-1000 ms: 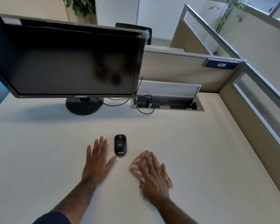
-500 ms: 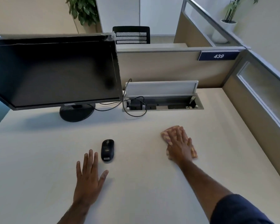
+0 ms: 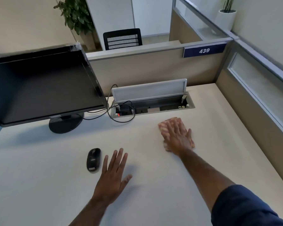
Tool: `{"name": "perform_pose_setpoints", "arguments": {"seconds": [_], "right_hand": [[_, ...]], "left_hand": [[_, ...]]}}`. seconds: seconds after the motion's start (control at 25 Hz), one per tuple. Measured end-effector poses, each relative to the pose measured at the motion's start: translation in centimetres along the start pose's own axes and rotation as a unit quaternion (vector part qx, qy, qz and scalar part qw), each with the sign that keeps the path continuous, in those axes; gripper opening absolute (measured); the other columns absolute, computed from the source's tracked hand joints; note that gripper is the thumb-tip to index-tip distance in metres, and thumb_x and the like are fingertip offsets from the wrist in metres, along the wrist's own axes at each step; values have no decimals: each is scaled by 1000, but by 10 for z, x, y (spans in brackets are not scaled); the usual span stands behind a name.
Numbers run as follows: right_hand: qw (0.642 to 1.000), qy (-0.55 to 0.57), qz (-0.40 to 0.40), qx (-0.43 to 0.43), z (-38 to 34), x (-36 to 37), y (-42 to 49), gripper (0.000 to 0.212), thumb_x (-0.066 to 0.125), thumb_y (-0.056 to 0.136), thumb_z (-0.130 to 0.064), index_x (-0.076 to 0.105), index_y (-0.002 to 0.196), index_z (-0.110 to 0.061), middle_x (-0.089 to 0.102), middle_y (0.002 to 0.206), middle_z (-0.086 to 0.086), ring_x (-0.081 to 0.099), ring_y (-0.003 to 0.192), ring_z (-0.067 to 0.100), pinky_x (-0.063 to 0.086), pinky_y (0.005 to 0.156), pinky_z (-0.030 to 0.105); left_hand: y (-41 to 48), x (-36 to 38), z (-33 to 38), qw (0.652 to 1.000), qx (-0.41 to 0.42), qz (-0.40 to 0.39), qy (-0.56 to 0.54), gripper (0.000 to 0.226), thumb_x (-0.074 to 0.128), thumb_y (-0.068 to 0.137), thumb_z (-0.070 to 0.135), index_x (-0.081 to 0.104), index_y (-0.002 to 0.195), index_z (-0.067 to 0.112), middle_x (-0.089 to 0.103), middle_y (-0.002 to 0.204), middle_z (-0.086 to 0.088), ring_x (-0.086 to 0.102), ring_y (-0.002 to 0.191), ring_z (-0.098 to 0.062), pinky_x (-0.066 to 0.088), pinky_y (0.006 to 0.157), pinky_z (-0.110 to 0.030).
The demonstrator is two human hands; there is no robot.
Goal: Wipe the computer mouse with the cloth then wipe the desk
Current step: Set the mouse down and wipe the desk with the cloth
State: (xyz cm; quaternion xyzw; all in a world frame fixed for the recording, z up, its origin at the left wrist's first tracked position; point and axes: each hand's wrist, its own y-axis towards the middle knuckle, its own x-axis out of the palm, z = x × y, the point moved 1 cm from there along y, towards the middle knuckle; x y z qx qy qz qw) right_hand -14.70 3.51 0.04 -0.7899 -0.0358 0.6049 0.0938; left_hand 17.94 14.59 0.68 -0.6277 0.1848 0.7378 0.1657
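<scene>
Head view: desk-wiping under way, two hands on a pale desk (image 3: 39, 185).

Left to right: black computer mouse (image 3: 93, 159), long axis running near-to-far, label end nearest; left hand (image 3: 112, 178) flat, fingers spread, probably for support; right hand (image 3: 178, 136) flat, fingers extended, pressing checked cloth (image 3: 163, 127) down near cable tray (image 3: 153, 106).

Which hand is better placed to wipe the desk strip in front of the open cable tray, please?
Right. The right hand is pressed flat on the pink checked cloth, close to the grey cable tray. The left hand lies bare beside the black mouse.
</scene>
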Motion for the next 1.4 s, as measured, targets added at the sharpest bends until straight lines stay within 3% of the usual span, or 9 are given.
{"name": "perform_pose_setpoints", "arguments": {"seconds": [0.2,0.28,0.44,0.64,0.76,0.84,0.96,1.12,1.4], "right_hand": [[997,-38,58,-18,17,-12,1,63,11,106,-52,-12,160,-29,-24,166,5,-24,152,29,-5,121,62],[998,-52,36,-31,25,-10,-1,64,15,107,-51,-13,159,-28,-22,167,5,-23,152,29,-7,122,60],[999,-37,19,-23,41,-3,-7,61,10,107,-47,-12,160,-27,-17,169,3,-22,153,24,-6,123,55],[998,-43,-27,-35,50,6,-11,81,0,95,-74,-21,157,-28,-33,160,-7,-31,148,21,-13,118,60],[999,-39,-4,-35,44,1,-2,69,10,103,-58,-14,159,-25,-25,166,0,-33,147,22,-9,120,63],[998,-39,27,-49,37,-3,6,67,15,106,-53,-16,159,-27,-26,165,0,-35,147,22,-13,120,60],[997,-38,11,-72,33,1,13,62,9,106,-52,-17,159,-29,-27,165,-2,-28,151,22,-12,121,57],[995,-80,-1,-66,42,10,16,63,6,104,-49,-14,159,-26,-23,167,1,-25,151,22,-7,122,60],[993,-108,-11,-44,35,3,16,66,6,104,-54,-18,158,-26,-25,166,3,-27,150,25,-10,121,60]], "left_hand": [[85,11,47,998,33,-57,-9,69,16,108,57,10,164,17,0,172,-1,0,159,-21,-2,126,-46],[120,19,67,996,38,-82,-23,69,9,106,55,15,164,19,10,172,3,1,158,-17,-6,126,-44],[184,29,99,988,-26,-87,-122,55,24,109,38,25,160,19,35,164,2,9,158,-19,-9,126,-45],[226,33,112,992,-54,-77,-82,68,36,107,29,-2,163,20,7,172,0,-1,158,-24,-6,125,-49],[236,34,111,994,-97,-49,-19,70,38,106,30,-1,164,21,-4,172,-4,-5,158,-28,-4,125,-52],[237,36,115,996,-67,-31,-50,69,41,106,31,4,164,22,-4,172,-3,-5,158,-27,-2,126,-50],[232,50,111,989,-46,-103,-99,67,26,109,45,-5,163,23,-11,171,2,-8,158,-24,-5,125,-47],[226,68,92,985,-36,-169,8,68,8,107,52,-26,158,21,-28,167,-1,-20,155,-28,-10,123,-53],[215,59,105,989,-45,-140,3,70,5,105,54,-16,162,19,-21,169,-5,-18,156,-30,-12,122,-54]]}}
